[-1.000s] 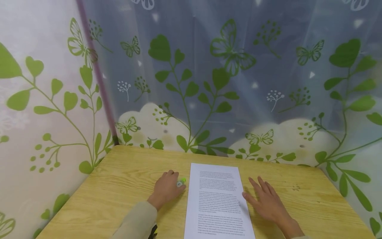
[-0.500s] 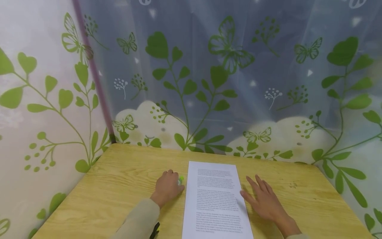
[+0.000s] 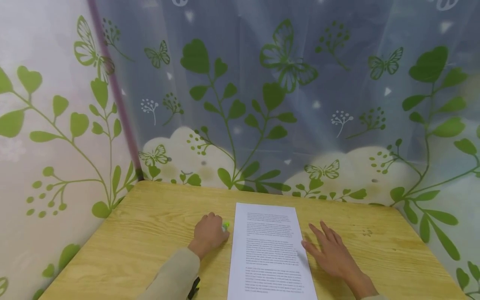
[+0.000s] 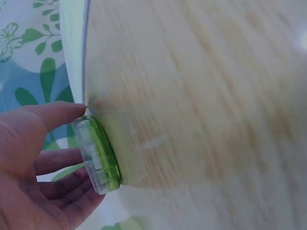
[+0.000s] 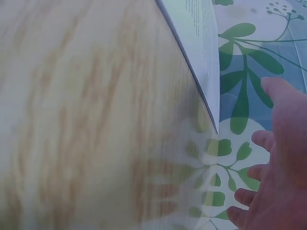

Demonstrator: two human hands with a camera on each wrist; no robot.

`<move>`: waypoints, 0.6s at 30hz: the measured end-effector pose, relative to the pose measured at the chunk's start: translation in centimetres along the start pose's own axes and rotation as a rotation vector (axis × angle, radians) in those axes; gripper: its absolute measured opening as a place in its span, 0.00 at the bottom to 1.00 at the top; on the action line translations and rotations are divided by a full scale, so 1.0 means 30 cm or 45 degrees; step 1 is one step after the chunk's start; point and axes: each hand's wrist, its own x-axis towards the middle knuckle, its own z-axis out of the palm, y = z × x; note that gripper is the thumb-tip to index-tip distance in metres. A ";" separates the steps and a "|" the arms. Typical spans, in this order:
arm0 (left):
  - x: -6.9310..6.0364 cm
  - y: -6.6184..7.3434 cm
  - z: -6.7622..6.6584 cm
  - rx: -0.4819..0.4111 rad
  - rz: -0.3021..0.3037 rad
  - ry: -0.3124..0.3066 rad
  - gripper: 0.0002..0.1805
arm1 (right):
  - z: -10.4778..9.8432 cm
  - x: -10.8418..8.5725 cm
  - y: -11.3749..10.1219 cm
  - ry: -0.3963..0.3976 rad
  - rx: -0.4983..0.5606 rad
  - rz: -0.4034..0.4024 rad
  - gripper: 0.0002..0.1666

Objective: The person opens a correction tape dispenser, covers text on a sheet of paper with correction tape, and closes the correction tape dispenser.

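A small clear-and-green plastic object stands on the wooden table, its exact kind hard to tell. My left hand holds it, with the thumb at one end and the curled fingers at its other side. In the head view the hand covers most of it. Just right of that hand lies a white printed sheet of paper, flat, its near end cut off by the frame. My right hand is at the sheet's right edge with spread fingers, holding nothing; whether its thumb touches the paper I cannot tell.
The wood-grain table reaches back to a patterned curtain with leaves and butterflies. A dark object with a yellow-green part shows partly beside the left sleeve. Small dark marks are on the table at the right.
The head view has shifted slightly, moving everything a little leftward in it. Both hands keep nearly the same pose and place by the sheet; the left hand still holds the green plastic object.
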 end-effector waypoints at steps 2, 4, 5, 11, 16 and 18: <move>0.001 0.001 0.000 0.004 0.015 0.014 0.15 | 0.001 -0.001 0.001 -0.007 0.006 0.007 0.44; 0.002 0.000 0.001 0.006 0.032 0.028 0.14 | 0.001 -0.001 0.001 -0.013 0.009 0.012 0.44; 0.003 0.000 0.001 0.004 0.037 0.032 0.14 | 0.001 0.000 0.000 -0.013 0.010 0.013 0.44; 0.012 -0.005 0.006 0.004 0.052 0.045 0.16 | 0.000 -0.001 -0.003 -0.005 0.011 0.012 0.44; 0.018 -0.008 0.008 0.016 0.061 0.037 0.16 | 0.004 -0.003 0.002 -0.003 0.014 0.018 0.44; 0.018 -0.009 0.006 0.024 0.069 0.038 0.15 | 0.007 -0.004 0.005 -0.001 0.019 0.020 0.44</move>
